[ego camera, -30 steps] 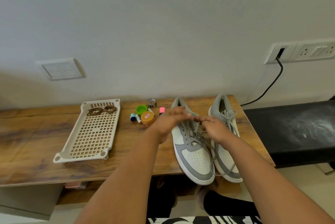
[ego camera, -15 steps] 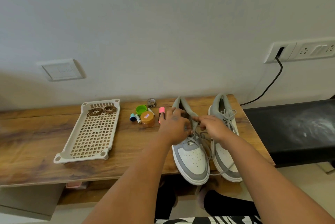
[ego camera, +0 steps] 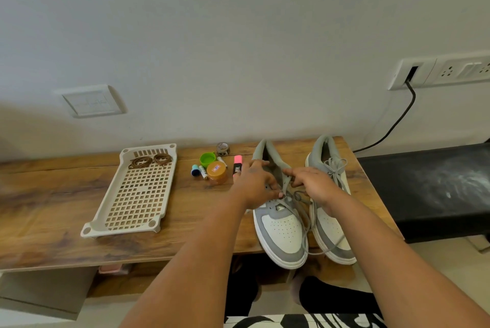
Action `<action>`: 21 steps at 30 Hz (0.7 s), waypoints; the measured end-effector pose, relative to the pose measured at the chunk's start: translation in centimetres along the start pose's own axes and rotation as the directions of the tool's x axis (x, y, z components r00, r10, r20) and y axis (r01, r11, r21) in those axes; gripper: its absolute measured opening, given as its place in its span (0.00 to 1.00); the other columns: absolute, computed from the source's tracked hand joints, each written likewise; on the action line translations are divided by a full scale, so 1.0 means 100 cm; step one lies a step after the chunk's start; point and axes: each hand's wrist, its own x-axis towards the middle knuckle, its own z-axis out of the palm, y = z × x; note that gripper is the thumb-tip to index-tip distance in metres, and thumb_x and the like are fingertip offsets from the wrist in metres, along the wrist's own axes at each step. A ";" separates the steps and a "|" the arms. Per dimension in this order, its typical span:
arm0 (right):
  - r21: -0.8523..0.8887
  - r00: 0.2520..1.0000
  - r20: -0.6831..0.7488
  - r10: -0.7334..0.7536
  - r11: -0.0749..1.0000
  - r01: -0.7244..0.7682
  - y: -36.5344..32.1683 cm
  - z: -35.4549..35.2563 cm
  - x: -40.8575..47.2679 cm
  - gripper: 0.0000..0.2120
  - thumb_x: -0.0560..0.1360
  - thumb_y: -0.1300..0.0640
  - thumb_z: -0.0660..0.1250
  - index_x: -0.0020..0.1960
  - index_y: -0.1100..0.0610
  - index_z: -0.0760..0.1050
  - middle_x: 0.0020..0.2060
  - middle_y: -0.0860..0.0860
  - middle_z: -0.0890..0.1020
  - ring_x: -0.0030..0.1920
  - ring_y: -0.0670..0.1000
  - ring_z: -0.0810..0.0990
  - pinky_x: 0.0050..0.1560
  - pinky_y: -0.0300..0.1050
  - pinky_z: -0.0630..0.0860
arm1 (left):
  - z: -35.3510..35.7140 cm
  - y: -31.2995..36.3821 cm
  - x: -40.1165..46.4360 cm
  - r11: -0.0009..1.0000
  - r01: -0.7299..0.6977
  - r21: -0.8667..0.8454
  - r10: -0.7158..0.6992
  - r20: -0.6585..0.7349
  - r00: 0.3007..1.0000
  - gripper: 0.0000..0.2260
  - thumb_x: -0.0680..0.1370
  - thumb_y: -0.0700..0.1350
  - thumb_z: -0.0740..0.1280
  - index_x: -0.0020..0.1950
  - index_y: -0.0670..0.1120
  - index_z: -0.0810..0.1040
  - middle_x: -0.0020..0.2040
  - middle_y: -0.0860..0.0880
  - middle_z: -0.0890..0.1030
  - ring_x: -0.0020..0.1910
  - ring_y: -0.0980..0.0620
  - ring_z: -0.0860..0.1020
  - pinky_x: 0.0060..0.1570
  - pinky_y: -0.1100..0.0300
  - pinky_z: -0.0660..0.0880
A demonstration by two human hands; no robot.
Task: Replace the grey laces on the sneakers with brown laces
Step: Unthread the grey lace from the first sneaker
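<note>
Two grey-and-white sneakers stand side by side on the wooden table point(ego camera: 53, 208), toes over its front edge. My left hand point(ego camera: 256, 184) lies over the left sneaker point(ego camera: 281, 229) and pinches its grey lace point(ego camera: 305, 217) at the eyelets. My right hand point(ego camera: 315, 185) rests on the same shoe's right side, fingers curled at the lace. The loosened lace trails down past the toe. The right sneaker point(ego camera: 328, 232) is still tied with a bow. Two coiled brown laces point(ego camera: 151, 161) lie at the far end of the beige tray point(ego camera: 132, 224).
Between tray and shoes sit a green cap point(ego camera: 207, 159), an orange-lidded jar point(ego camera: 216, 171), a pink highlighter point(ego camera: 237, 165), small markers and a tape roll point(ego camera: 222, 148). A black surface point(ego camera: 429, 189) adjoins the table at right; a black cable point(ego camera: 392, 126) hangs from the wall socket.
Both hands have moved down the left sneaker's lacing toward me, and more grey lace now hangs loose past the toe.
</note>
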 end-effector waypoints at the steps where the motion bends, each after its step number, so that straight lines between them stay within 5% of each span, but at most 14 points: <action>1: 0.003 1.000 0.003 -0.002 1.000 0.002 0.000 0.000 0.000 0.22 0.77 0.66 0.57 0.67 0.52 0.76 0.59 0.51 0.76 0.57 0.53 0.75 0.51 0.42 0.72 | -0.001 -0.001 0.001 0.993 0.001 -0.120 -0.002 -0.009 1.000 0.07 0.74 0.54 0.73 0.48 0.52 0.84 0.75 0.51 0.63 0.75 0.46 0.56 0.69 0.45 0.60; 3: 0.025 1.000 0.020 -0.003 1.000 0.003 0.000 0.000 0.000 0.22 0.78 0.67 0.56 0.67 0.53 0.75 0.59 0.51 0.76 0.55 0.49 0.75 0.47 0.39 0.71 | -0.009 -0.003 -0.003 0.853 0.018 -0.522 -0.023 -0.004 1.000 0.04 0.74 0.48 0.75 0.43 0.49 0.84 0.72 0.51 0.68 0.75 0.48 0.61 0.67 0.51 0.62; 5: 0.061 1.000 0.023 0.004 0.998 -0.006 0.000 -0.001 0.001 0.21 0.78 0.67 0.56 0.67 0.54 0.76 0.58 0.52 0.78 0.51 0.46 0.76 0.45 0.37 0.71 | -0.021 -0.009 -0.011 0.494 -0.002 -0.870 0.019 0.008 1.000 0.03 0.70 0.46 0.76 0.38 0.51 0.83 0.71 0.53 0.72 0.72 0.48 0.67 0.67 0.49 0.64; 7: 0.074 1.000 0.022 0.005 0.997 -0.006 0.001 -0.001 0.003 0.21 0.78 0.67 0.56 0.66 0.55 0.77 0.59 0.52 0.79 0.52 0.46 0.76 0.47 0.37 0.72 | -0.035 -0.022 -0.018 0.121 -0.013 -0.993 0.206 0.012 0.979 0.05 0.70 0.45 0.73 0.34 0.51 0.81 0.72 0.50 0.73 0.71 0.49 0.69 0.65 0.43 0.65; 9: 0.058 1.000 0.022 -0.001 0.998 0.000 0.003 -0.001 0.005 0.21 0.77 0.68 0.57 0.66 0.55 0.77 0.62 0.52 0.78 0.57 0.49 0.76 0.57 0.41 0.72 | -0.045 -0.031 -0.024 -0.063 0.022 -0.998 0.347 -0.001 0.938 0.07 0.69 0.44 0.71 0.32 0.48 0.76 0.72 0.45 0.72 0.73 0.47 0.68 0.62 0.42 0.66; 11: 0.041 1.000 0.021 -0.005 0.999 0.004 0.004 0.000 0.006 0.21 0.77 0.68 0.57 0.66 0.55 0.77 0.63 0.52 0.78 0.59 0.51 0.75 0.61 0.43 0.70 | -0.042 -0.032 -0.023 0.072 0.031 -0.997 0.210 0.045 0.977 0.04 0.68 0.45 0.68 0.35 0.44 0.80 0.68 0.44 0.77 0.71 0.46 0.70 0.61 0.43 0.68; 13: 0.033 1.000 0.016 -0.007 0.999 0.007 0.004 0.000 0.006 0.21 0.77 0.67 0.57 0.66 0.55 0.77 0.63 0.52 0.78 0.60 0.52 0.75 0.61 0.45 0.71 | -0.028 -0.028 -0.015 0.513 0.018 -0.858 -0.077 -0.025 0.997 0.10 0.73 0.50 0.70 0.46 0.46 0.85 0.59 0.47 0.81 0.65 0.43 0.74 0.63 0.45 0.70; 15: 0.036 1.000 0.021 -0.011 0.999 0.011 0.005 -0.001 0.006 0.22 0.77 0.68 0.57 0.66 0.55 0.77 0.64 0.52 0.78 0.61 0.52 0.75 0.63 0.46 0.71 | -0.014 -0.022 -0.009 0.873 -0.020 -0.487 -0.137 -0.285 0.949 0.12 0.73 0.60 0.71 0.51 0.55 0.84 0.62 0.49 0.76 0.67 0.45 0.70 0.65 0.47 0.69; 17: 0.041 1.000 0.022 -0.010 0.999 0.010 0.005 -0.001 0.006 0.22 0.77 0.67 0.57 0.66 0.54 0.77 0.64 0.53 0.78 0.62 0.52 0.75 0.66 0.47 0.71 | -0.006 -0.020 -0.003 0.989 -0.034 -0.142 -0.008 -0.286 0.958 0.17 0.72 0.66 0.69 0.57 0.63 0.80 0.73 0.49 0.66 0.74 0.46 0.59 0.71 0.41 0.60; 21: 0.011 1.000 0.015 -0.018 1.000 0.018 0.007 -0.001 0.009 0.22 0.77 0.67 0.57 0.67 0.53 0.76 0.65 0.52 0.77 0.64 0.52 0.74 0.69 0.51 0.69 | 0.005 -0.006 0.001 0.988 -0.001 0.152 0.009 -0.051 0.999 0.14 0.74 0.65 0.67 0.56 0.62 0.81 0.80 0.52 0.53 0.79 0.43 0.45 0.73 0.32 0.47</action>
